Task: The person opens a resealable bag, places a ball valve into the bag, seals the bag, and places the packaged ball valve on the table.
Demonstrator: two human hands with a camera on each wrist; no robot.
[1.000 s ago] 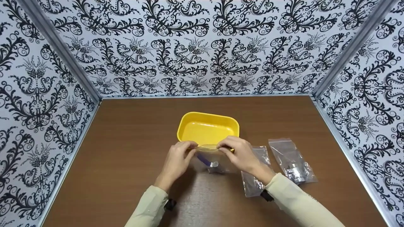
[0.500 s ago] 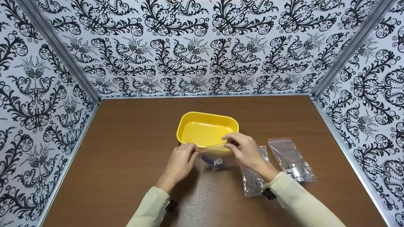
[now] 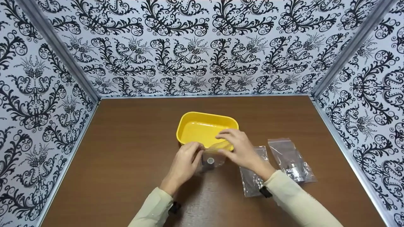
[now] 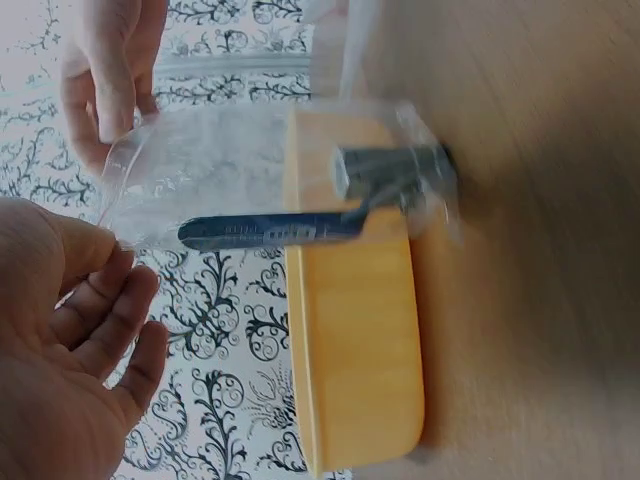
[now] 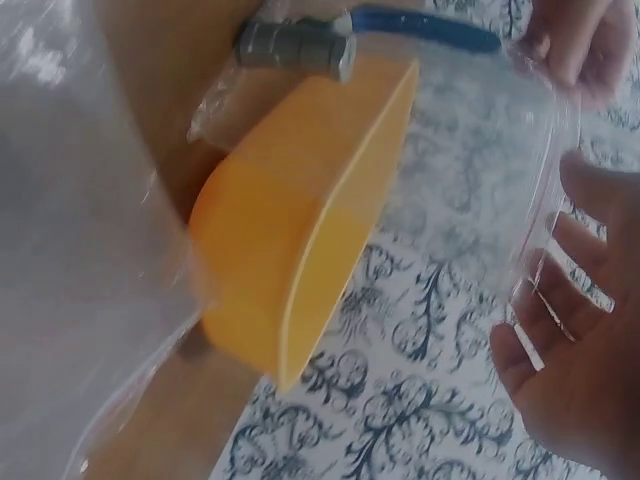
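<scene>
My left hand [image 3: 186, 160] pinches one top corner of a clear zip bag [image 4: 220, 165] between thumb and fingertips. The bag hangs from that hand in front of the yellow bin [image 3: 197, 134]. At its bottom lies a metal ball valve [image 4: 385, 172], whose blue lever handle [image 4: 270, 230] points up toward the bag's mouth. On the other side of the mouth is my right hand [image 3: 241, 148], thumb and fingers spread apart. In the right wrist view its fingertips are right at the bag's upper edge [image 5: 545, 200].
Two more clear bags lie on the brown table [image 3: 132, 151] at the right. The nearer bag [image 3: 251, 181] is partly under my right forearm; the farther bag [image 3: 290, 159] holds shiny metal parts. Patterned walls [image 3: 195, 47] enclose the back and sides.
The right hand has gone from pinching the bag's edge to spread fingers. My left hand has shifted slightly right, and the bag's mouth has swung and looks narrower in the head view.
</scene>
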